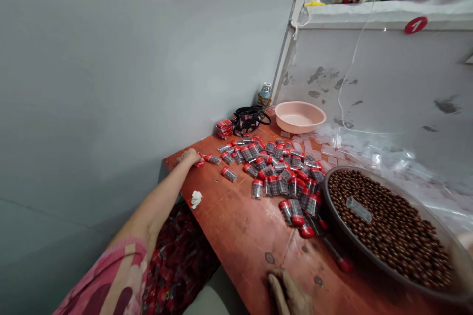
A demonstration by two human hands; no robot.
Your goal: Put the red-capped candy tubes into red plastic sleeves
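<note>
My left hand [189, 157] reaches to the table's far left corner, its fingers closed on a small red packet [200, 160]. Low in the view, my right hand [290, 295] rests near the table's front edge, fingers loosely bent and apart, with nothing visible in them. Between and beyond the hands lie many clear jars with red caps [273, 184], filled with dark balls. A large round basin [332, 216] of brown balls [391, 231] stands at the right, with a clear empty tube [358, 209] on the balls.
Stacked red packets [223, 128], a dark patterned bag [247, 120] and a pink basin [300, 117] stand at the back. Clear plastic pieces [369, 152] spread behind the round basin. A crumpled white scrap [196, 199] lies near the left edge. More red-capped items [177, 261] are below the table.
</note>
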